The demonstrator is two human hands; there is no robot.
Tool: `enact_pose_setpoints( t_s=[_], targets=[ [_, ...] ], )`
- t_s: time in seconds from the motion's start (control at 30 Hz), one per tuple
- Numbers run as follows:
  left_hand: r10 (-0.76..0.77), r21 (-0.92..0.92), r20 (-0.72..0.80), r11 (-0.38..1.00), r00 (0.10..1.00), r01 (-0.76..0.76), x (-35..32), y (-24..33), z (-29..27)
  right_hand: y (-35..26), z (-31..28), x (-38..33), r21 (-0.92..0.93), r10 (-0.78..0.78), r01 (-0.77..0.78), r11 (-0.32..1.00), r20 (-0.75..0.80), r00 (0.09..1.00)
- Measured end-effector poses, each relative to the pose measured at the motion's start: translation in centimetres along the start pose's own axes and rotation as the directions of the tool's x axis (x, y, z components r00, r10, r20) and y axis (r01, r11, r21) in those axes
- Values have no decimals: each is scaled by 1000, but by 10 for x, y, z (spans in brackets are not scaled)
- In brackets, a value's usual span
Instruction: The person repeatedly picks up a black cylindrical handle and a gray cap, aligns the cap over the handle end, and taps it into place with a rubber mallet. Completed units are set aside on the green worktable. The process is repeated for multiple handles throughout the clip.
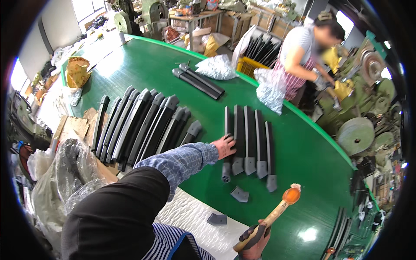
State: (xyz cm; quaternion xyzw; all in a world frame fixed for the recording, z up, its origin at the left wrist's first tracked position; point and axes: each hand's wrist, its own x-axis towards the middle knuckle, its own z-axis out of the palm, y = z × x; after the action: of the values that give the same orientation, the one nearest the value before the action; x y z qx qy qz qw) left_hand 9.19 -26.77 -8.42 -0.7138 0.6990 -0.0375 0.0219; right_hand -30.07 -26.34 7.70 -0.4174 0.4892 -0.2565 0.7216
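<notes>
My left hand [223,146] is closed around the leftmost black bar [226,165] of a row of several on the green table. The other black bars [250,138] in that row lie side by side, with grey angled end caps at their near ends. My right hand [256,242], dark over the fingers, grips the wooden handle of a mallet [273,215]. Its orange head points away from me, over the table. A loose grey end cap [239,194] rests just below the row. Another grey cap [217,219] lies on the white foam sheet [184,212].
Many capped bars [138,117] lie in a slanted group at left. Two more bars [199,82] lie farther back, near bags of small metal parts [216,67]. Crumpled plastic [65,177] is at the near left. A co-worker [299,56] holds a hammer beyond the table's right edge, beside machines.
</notes>
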Motion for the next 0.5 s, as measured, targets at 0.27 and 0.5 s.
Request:
enact_pose_setpoints(
  t_s=[0.27, 0.5],
  targets=[
    [-935, -149, 222, 249, 278, 957, -115, 16, -7, 40, 22, 40, 112, 255, -261, 959, 66, 965],
    [-885, -753, 176, 160, 430, 638, -188, 25, -73, 56, 46, -37, -349, -333, 501, 792, 441, 834]
  ],
)
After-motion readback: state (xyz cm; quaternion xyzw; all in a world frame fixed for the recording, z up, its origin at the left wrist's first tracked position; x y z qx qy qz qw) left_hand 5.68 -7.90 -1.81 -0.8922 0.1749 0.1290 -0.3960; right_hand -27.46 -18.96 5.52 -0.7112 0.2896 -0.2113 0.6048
